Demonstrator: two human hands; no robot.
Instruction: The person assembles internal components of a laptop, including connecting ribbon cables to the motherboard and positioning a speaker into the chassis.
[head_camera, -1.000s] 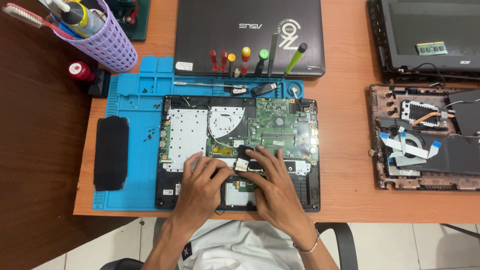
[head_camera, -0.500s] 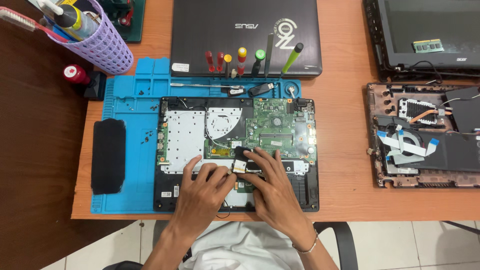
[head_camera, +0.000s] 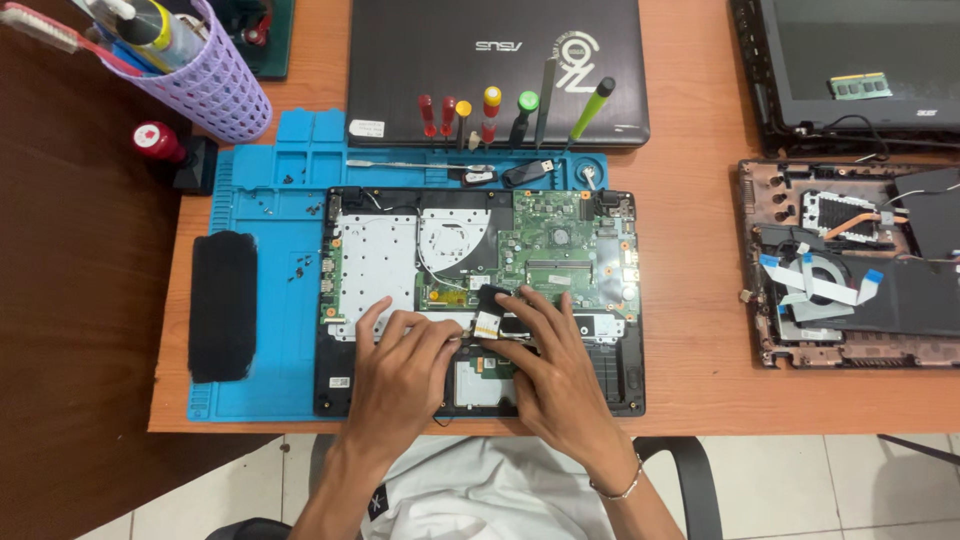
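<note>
Below, two hands (head_camera: 480, 365), one opened laptop (head_camera: 380, 260), six screwdrivers (head_camera: 500, 112)

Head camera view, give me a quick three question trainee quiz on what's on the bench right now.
1. True or false: the opened laptop base lies on the blue work mat.
2. What do the left hand and right hand meet at? A) a small flat cable end B) the purple basket C) the closed laptop
3. What stands in a row along the mat's far edge?

Key
1. True.
2. A, the small flat cable end, at the base's middle.
3. Screwdrivers with coloured handles.
</note>
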